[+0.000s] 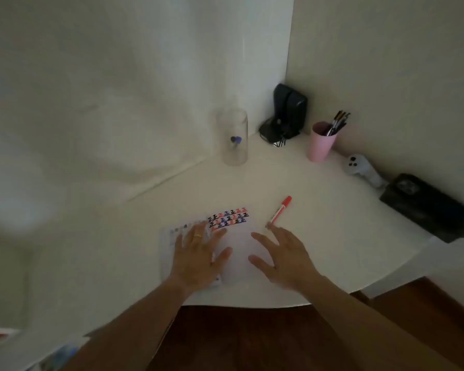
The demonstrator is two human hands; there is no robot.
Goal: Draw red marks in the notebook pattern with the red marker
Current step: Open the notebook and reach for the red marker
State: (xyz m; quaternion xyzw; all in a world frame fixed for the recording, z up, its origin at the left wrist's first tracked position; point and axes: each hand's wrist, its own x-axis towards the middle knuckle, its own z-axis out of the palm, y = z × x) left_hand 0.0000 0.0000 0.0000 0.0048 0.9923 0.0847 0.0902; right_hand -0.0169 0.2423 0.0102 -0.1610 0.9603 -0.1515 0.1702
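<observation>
Reaching spread right hand [280, 257] toward red marker [280, 211] lying beside notebook [236, 245] near desk [332, 236] front edge; spread left hand [198, 253] pinning page flat; best gripped low on barrel.

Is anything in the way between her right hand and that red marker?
Nothing visible. The red marker lies uncovered on the table, its near end just past the right hand and its spread fingertips.
</observation>
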